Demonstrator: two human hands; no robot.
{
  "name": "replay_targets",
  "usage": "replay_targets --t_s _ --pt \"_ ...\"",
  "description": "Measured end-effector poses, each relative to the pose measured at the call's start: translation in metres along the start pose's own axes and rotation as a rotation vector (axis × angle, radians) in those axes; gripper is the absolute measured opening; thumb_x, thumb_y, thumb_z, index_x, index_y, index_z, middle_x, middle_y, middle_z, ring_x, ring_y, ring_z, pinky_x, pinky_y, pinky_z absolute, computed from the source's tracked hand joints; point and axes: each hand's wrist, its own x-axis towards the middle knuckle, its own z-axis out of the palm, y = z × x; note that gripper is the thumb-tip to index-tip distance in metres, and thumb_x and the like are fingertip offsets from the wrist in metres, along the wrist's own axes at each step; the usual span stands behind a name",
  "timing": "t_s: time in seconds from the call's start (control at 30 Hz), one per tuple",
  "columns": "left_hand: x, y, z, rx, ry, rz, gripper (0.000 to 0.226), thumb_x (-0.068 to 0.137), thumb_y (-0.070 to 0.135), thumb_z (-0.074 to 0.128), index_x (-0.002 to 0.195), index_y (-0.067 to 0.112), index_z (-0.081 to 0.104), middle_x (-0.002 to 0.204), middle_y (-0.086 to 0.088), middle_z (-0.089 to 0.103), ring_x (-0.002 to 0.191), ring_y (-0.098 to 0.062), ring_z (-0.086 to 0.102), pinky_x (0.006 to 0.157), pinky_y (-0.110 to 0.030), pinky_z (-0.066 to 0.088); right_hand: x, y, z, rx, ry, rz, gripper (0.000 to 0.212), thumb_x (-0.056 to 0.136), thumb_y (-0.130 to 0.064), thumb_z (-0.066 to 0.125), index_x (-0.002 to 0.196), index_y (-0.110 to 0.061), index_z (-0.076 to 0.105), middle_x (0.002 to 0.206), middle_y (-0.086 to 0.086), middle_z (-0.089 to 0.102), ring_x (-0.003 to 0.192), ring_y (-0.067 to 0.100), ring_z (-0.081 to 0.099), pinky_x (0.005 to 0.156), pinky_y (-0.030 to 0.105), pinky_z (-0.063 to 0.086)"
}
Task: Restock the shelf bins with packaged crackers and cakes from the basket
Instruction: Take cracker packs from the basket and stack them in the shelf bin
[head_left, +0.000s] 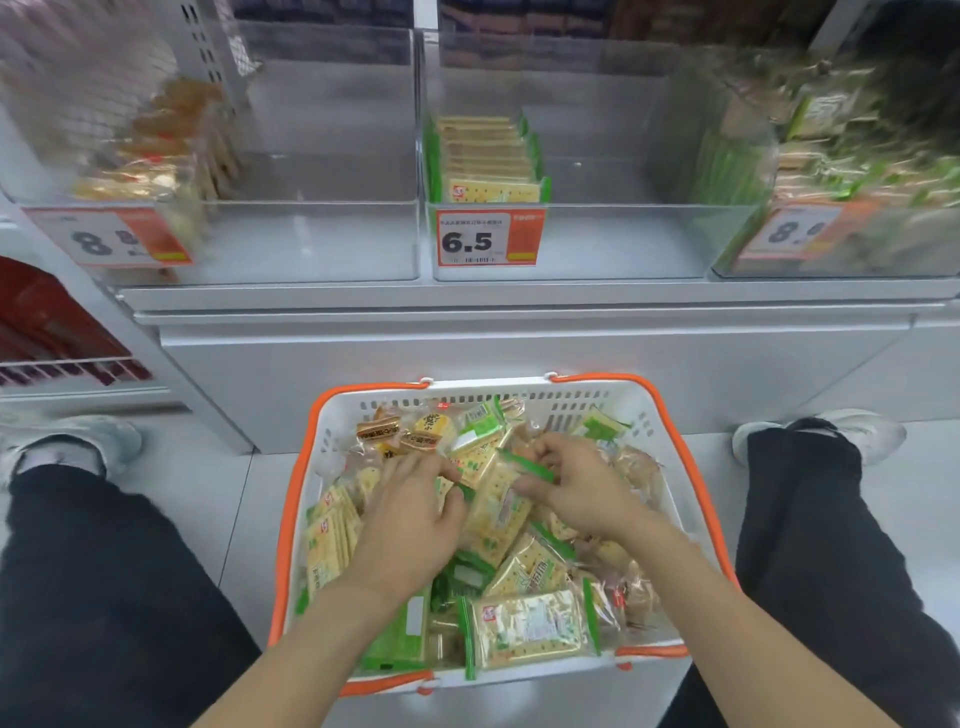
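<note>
left bin (130, 156) packets blurred, right bin (857, 171) blurred, edge-cropped

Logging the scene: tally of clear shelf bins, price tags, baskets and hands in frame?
Clear shelf bins: 3, first at
Price tags: 3, the sharp one reads 6.5
Basket: 1
Hands: 2, left hand, right hand
Total: 9

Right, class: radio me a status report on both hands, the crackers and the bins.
Both hands in basket: left hand and right hand gripping green-edged cracker pack. Middle bin holds one short row. Nothing blocking.
</note>
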Motion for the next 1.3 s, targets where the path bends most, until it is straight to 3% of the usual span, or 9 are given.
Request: replay_targets --t_s 0.2,0.37,0.5,0.6,0.7,0.87,1.03,1.17,1.3 --pt "0.010 0.010 -0.005 -0.234 0.054 -0.079 0.035 0.096 0.027 0.063 0.128 0.027 0.050 0.121 0.014 0.056 0.112 -0.004 0.053 0.098 -0.027 0.044 -0.018 -0.009 -0.034 0.780 0.209 0.118 0.026 0.090 -0.008 0.073 0.110 -0.001 0.057 0.106 0.017 0.074 0.078 0.031 0.071 0.070 0.035 0.059" --pt "0.017 0.045 -0.024 -0.838 -0.060 -0.285 0.032 0.093 0.029 0.066 0.122 0.020 0.055 0.101 -0.003 0.075 0.084 -0.019 0.074 0.065 -0.023 0.056 -0.036 -0.027 -0.045 1.115 0.168 0.070 0.040 0.088 -0.008 0.069 0.126 -0.004 0.054 0.111 0.022 0.071 0.084 0.030 0.070 0.078 0.035 0.059" --pt "0.020 0.058 -0.034 -0.845 -0.022 -0.111 0.019 0.094 0.017 0.065 0.112 0.015 0.064 0.092 -0.006 0.075 0.072 -0.026 0.073 0.062 -0.030 0.059 -0.048 -0.034 -0.048 0.927 0.155 -0.010 0.035 0.090 -0.009 0.069 0.123 -0.008 0.057 0.109 0.013 0.074 0.094 0.029 0.072 0.084 0.041 0.058" --pt "0.025 0.061 -0.043 -0.724 -0.021 -0.023 0.018 0.094 0.015 0.065 0.112 0.021 0.064 0.099 -0.003 0.074 0.073 -0.020 0.073 0.067 -0.032 0.059 -0.055 -0.039 -0.061 0.624 0.266 -0.109 0.054 0.076 -0.031 0.082 0.125 -0.029 0.059 0.115 0.003 0.070 0.103 0.022 0.070 0.085 0.039 0.059" --pt "0.032 0.073 -0.055 -0.694 -0.018 0.068 0.020 0.095 0.013 0.065 0.110 0.025 0.063 0.099 0.000 0.075 0.077 -0.017 0.074 0.069 -0.025 0.056 -0.056 -0.055 -0.082 0.374 0.333 -0.243 0.049 0.077 -0.028 0.085 0.118 -0.037 0.062 0.105 -0.002 0.069 0.093 0.015 0.069 0.083 0.039 0.058" --pt "0.058 0.095 -0.086 -0.556 0.168 0.188 0.028 0.096 0.019 0.064 0.120 0.033 0.058 0.109 0.017 0.068 0.100 0.001 0.064 0.084 -0.019 0.052 -0.042 -0.097 -0.129 0.105 0.565 -0.416 0.036 0.080 -0.017 0.084 0.101 -0.035 0.061 0.093 -0.012 0.071 0.082 0.010 0.069 0.079 0.033 0.058" --pt "0.085 0.090 -0.100 -0.217 0.389 0.236 0.040 0.095 0.017 0.061 0.134 0.020 0.050 0.124 0.013 0.045 0.118 -0.003 0.043 0.099 -0.017 0.031 -0.004 -0.141 -0.180 -0.012 0.727 -0.409 0.034 0.080 -0.025 0.084 0.101 -0.032 0.059 0.091 -0.017 0.066 0.074 0.005 0.063 0.064 0.017 0.050" --pt "0.126 0.079 -0.111 -0.011 0.472 0.255 0.052 0.088 0.023 0.057 0.137 0.008 0.047 0.139 -0.007 0.045 0.134 -0.023 0.035 0.110 -0.033 0.027 0.050 -0.167 -0.198 -0.144 0.621 -0.326 0.033 0.077 -0.024 0.087 0.101 -0.027 0.065 0.094 -0.009 0.066 0.074 0.002 0.059 0.063 0.019 0.048" --pt "0.150 0.074 -0.111 0.183 0.364 0.167 0.060 0.088 0.026 0.064 0.141 0.007 0.042 0.139 -0.010 0.044 0.136 -0.027 0.026 0.106 -0.047 0.030 0.106 -0.185 -0.195 -0.225 0.399 -0.190 0.040 0.070 -0.023 0.092 0.100 -0.025 0.066 0.102 0.000 0.069 0.078 0.009 0.063 0.068 0.027 0.049"
